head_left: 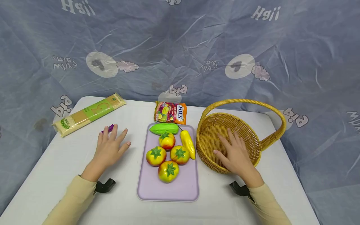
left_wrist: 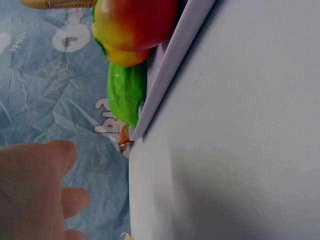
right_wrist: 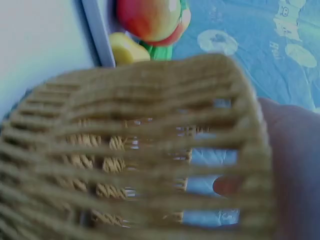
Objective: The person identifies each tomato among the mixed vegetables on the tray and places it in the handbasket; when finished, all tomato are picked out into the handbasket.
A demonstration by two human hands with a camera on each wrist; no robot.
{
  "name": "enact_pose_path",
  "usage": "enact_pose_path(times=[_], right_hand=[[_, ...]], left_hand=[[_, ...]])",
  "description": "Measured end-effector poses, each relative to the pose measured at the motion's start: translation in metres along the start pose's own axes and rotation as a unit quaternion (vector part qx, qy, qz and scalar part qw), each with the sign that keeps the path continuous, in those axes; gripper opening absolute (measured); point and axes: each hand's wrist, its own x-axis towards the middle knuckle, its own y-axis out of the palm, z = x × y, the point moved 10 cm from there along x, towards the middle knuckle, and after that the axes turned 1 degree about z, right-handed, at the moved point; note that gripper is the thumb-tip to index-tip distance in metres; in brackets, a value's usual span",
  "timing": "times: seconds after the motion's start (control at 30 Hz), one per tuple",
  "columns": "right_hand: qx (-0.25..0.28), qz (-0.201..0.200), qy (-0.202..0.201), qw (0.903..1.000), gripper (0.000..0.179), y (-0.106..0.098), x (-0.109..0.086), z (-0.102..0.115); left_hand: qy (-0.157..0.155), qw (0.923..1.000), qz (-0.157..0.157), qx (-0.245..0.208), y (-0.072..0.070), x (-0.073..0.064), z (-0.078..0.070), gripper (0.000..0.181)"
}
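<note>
The left arm [head_left: 70,198] is reaching forward and inward, its beige sleeve [head_left: 60,211] ending just short of the wrist [head_left: 91,171]. The left hand [head_left: 109,151] is showing its back to the head camera, its fingers [head_left: 113,134] fanning apart and its thumb [head_left: 123,148] pointing inward. The right arm [head_left: 268,203] is also slanting forward and inward. The right hand [head_left: 237,154] is turning its back upward, fingers spreading loosely, thumb extending inward. The two hands are lying well apart.
</note>
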Motion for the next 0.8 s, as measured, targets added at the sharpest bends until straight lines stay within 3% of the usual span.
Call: enact_pose_path(times=[0.4,0.8], right_hand=[[0.022,-0.023,-0.072,0.9969,0.068,0.003,-0.002,0.034],[0.040,-0.054,-0.150,0.9864,0.065,0.005,0.000,0.069]], left_hand=[[0.039,0.9991,-0.019,-0.001,0.013,-0.006,-0.017,0.058],[0.079,0.9963,-0.023,-0.024,0.023,-0.014,-0.033,0.057]])
